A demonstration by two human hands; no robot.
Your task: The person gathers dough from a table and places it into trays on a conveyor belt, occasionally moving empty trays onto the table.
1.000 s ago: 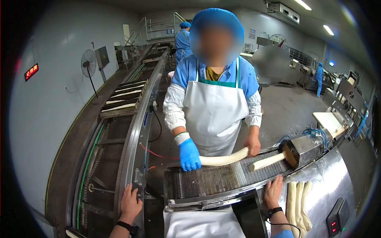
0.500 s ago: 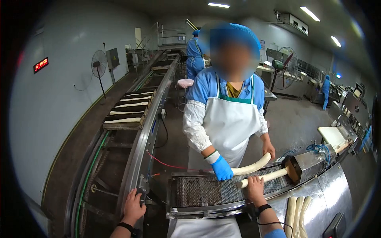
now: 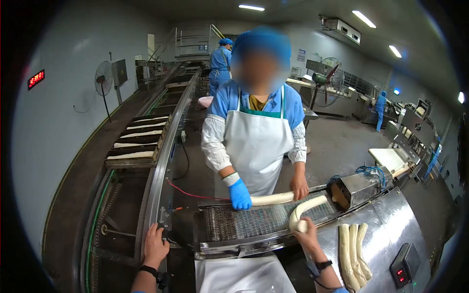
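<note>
My right hand grips the near end of a pale dough roll. The roll bends in a curve above the mesh conveyor belt, its far end toward the metal outlet box. Lower left, my left hand rests at the steel frame of the long conveyor, fingers apart and holding nothing I can see. Opposite me, a co-worker with a blue-gloved hand and a bare hand handles another dough roll along the belt's far side.
Three dough rolls lie on the steel table at right, near a small scale display. Trays with dough strips sit on the long conveyor at left. A white sheet-like surface is below the belt. Other people work farther back.
My right hand has drawn the roll's near end toward me, and the roll, straight before, now curves away from the outlet. The co-worker's roll has straightened along the belt. The view has shifted.
</note>
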